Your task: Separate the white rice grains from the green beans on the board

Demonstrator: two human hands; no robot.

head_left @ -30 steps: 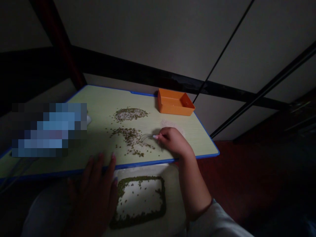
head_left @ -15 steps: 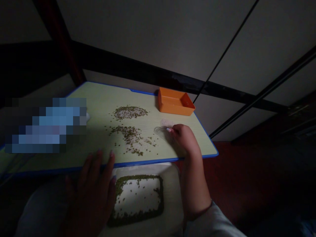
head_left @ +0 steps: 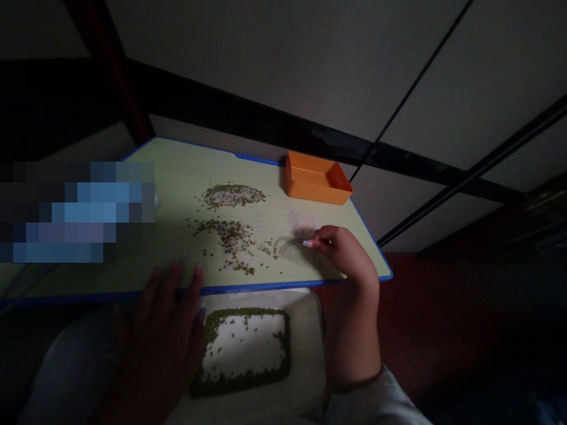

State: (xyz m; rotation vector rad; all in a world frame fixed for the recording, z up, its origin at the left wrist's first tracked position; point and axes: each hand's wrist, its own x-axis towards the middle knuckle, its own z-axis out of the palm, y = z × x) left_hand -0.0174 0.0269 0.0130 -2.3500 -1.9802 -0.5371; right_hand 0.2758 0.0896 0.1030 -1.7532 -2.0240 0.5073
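Observation:
My right hand (head_left: 334, 245) is closed in a pinch over the right part of the table. Between its thumb and fingers is the rim of a see-through, curved thing (head_left: 287, 248), too faint to name. White grains (head_left: 302, 217) lie in a small patch just beyond it. To its left are two heaps of small green beans mixed with white grains, a far heap (head_left: 233, 195) and a nearer, more scattered heap (head_left: 234, 236). My left hand (head_left: 162, 330) has its fingers spread, with the fingertips at the table's front edge, and holds nothing.
The light-topped table (head_left: 177, 168) has a blue edge. An orange box (head_left: 316, 192) stands at its back right. Below the front edge sits a pale tub (head_left: 305, 354) with green beans (head_left: 243, 383) along its inner sides. A blurred-out bluish object (head_left: 97, 203) is at the left.
My right hand has moved slightly toward me with the see-through thing, showing more of the white grain patch. My left hand has barely moved.

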